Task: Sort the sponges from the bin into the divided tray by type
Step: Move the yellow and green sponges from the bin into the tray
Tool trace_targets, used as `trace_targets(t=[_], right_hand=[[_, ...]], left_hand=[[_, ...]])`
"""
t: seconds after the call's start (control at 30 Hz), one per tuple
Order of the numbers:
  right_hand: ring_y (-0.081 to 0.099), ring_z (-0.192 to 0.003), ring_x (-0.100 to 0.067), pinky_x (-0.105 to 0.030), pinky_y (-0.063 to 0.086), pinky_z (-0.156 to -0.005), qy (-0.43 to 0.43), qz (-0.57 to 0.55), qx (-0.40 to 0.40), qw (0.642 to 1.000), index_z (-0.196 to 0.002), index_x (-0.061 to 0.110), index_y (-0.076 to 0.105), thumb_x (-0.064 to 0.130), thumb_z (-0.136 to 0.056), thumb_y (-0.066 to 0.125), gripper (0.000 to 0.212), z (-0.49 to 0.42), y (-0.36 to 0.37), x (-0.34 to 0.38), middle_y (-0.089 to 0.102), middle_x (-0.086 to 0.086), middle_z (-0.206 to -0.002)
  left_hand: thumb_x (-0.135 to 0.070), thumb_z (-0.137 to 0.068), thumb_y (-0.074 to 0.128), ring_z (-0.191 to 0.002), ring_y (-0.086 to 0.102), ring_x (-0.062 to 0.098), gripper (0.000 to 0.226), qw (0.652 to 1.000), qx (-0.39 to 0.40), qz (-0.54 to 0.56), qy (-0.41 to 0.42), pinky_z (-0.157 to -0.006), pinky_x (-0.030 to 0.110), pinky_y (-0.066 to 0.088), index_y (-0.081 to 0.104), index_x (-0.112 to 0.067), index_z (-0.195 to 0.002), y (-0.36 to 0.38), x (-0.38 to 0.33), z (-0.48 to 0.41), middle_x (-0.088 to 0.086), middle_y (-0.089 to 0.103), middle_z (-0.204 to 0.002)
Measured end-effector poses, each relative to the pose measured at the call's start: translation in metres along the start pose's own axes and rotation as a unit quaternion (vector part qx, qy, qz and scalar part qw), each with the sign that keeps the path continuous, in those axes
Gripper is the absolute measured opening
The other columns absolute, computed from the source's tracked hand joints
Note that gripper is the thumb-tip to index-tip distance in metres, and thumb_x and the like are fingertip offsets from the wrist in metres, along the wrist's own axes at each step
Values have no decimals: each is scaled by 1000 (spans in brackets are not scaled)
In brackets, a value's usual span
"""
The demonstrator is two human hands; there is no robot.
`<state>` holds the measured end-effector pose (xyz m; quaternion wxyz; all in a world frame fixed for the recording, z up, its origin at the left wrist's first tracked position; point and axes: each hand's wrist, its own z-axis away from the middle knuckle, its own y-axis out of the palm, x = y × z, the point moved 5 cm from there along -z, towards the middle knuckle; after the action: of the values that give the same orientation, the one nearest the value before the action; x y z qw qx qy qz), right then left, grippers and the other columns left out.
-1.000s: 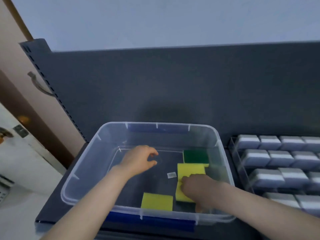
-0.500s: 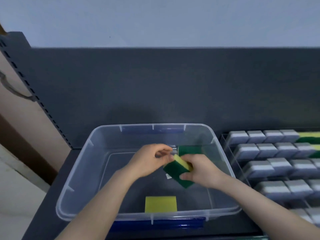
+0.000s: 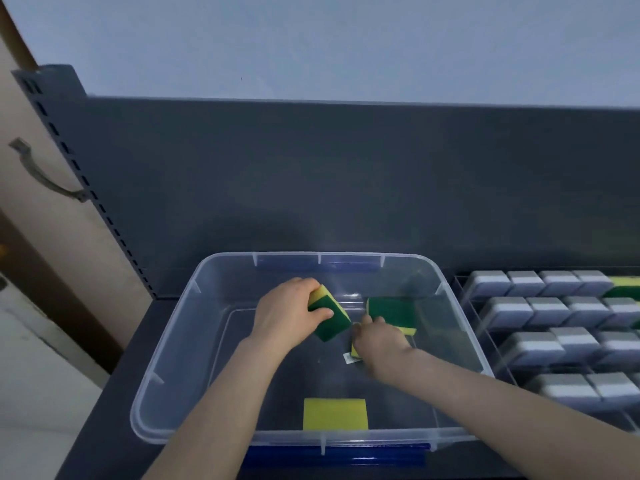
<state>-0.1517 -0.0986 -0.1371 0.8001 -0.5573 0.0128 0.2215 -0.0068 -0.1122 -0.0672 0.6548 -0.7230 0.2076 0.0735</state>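
A clear plastic bin (image 3: 162, 382) stands on a dark shelf. Over its middle my left hand (image 3: 285, 315) grips a tilted yellow-and-green sponge (image 3: 330, 318). My right hand (image 3: 381, 346) is low in the bin, its fingers curled over a second sponge (image 3: 355, 351) of which only a yellow edge shows. Just behind that hand lies a green-topped sponge (image 3: 391, 311). Another sponge (image 3: 335, 414) lies yellow side up near the bin's front wall. The divided tray (image 3: 465, 299) on the right holds rows of grey-and-white sponges (image 3: 543, 311), with a yellow-and-green one (image 3: 625, 287) at its far right edge.
The shelf's dark back panel (image 3: 346, 185) rises behind the bin. A perforated upright (image 3: 86, 188) runs down the left side. A small white label (image 3: 349, 357) lies on the bin floor beside my right hand.
My right hand lifted a yellow-and-green sponge and passed it to my left hand. The left hand now holds it alone, and the right hand has dropped back to the bin floor.
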Motion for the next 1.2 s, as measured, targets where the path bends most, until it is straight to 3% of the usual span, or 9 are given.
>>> trace_targets(t=[0.1,0.23,0.43,0.6,0.8,0.97,1.07,1.2], right_hand=[[47,-116,-33,-33,46,-87,-18,88,-8,996,-138,-1,34,10,-94,50,48,-13,12,13,40,-20,-131],[49,-117,-36,-36,48,-87,-34,112,-14,993,-134,-2,38,5,-93,50,43,-20,15,17,45,-20,-130],[58,-110,-33,-34,48,-78,6,-50,-35,998,-121,8,49,0,-84,53,38,-11,-8,-11,57,-13,-122],[60,-102,-33,-35,52,-76,92,-251,-79,960,-119,17,48,9,-80,51,40,10,-28,-43,62,-10,-113],[63,-100,-24,-28,51,-77,173,-440,-197,859,-116,32,60,8,-71,51,51,55,-44,-67,69,1,-104],[63,-86,-13,-25,50,-75,221,-568,-306,731,-114,26,65,12,-72,60,44,103,-42,-67,70,7,-91],[61,-79,-2,-9,43,-66,227,-590,-372,680,-112,27,65,13,-77,65,38,128,-37,-63,67,17,-83],[62,-75,0,-8,46,-66,239,-617,-416,623,-111,26,66,13,-79,69,35,153,-29,-63,68,17,-83]], left_hand=[[-49,-83,63,-90,55,12,32,1000,-1,-2,2,-65,26,41,57,-30,-108,1,2,0,-11,59,-103],[-49,-82,64,-93,56,13,32,1000,-2,1,-7,-67,27,44,57,-30,-108,-1,4,-1,-11,60,-104],[-47,-82,65,-92,56,13,32,1000,-3,5,-9,-68,27,44,58,-29,-108,-4,3,1,-10,60,-104],[-46,-81,66,-91,55,13,29,1000,6,8,-4,-66,27,41,58,-30,-105,-5,-3,3,-12,55,-98],[-45,-80,67,-86,51,11,24,1000,18,14,18,-63,27,37,58,-32,-98,-6,-13,6,-14,51,-91],[-43,-80,69,-81,51,10,21,998,18,27,51,-60,27,38,60,-32,-96,-9,-24,13,-13,52,-89],[-40,-78,72,-82,52,10,24,996,8,62,65,-62,27,39,61,-33,-99,-13,-30,18,-15,52,-90],[-30,-78,74,-86,50,8,31,989,-20,122,77,-69,24,38,64,-32,-107,-21,-39,24,-16,54,-97]])
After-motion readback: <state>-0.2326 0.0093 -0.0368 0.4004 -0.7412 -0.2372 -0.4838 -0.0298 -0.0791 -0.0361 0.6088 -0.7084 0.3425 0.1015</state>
